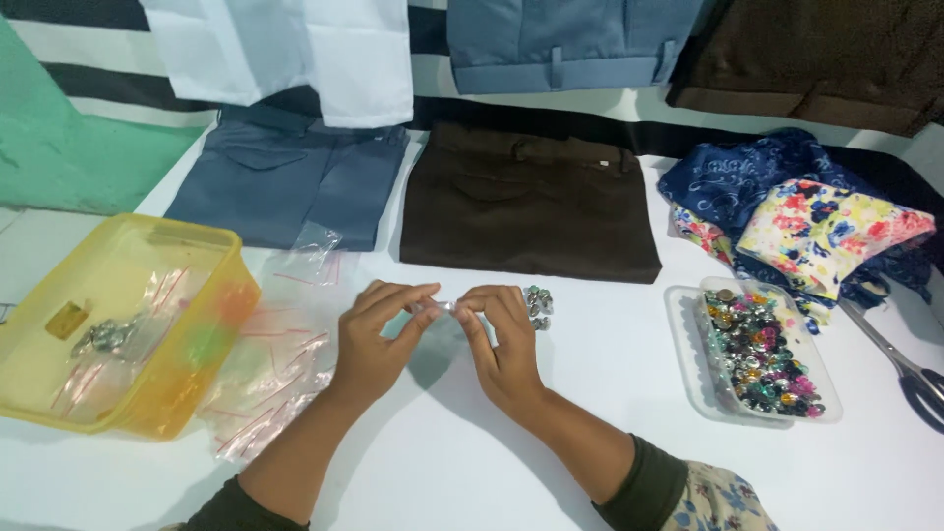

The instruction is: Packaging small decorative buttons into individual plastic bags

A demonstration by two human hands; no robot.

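Both hands, left hand (379, 329) and right hand (501, 339), pinched a small clear plastic bag (444, 307); best held taut, mouth open, beside the metal buttons (537, 305) at two o'clock.

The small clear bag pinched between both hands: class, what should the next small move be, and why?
Probably part the bag's mouth. The left hand and right hand each pinch one end of the small clear bag, which looks flat and empty, and a small pile of shiny studs lies on the white table beside the right fingers.
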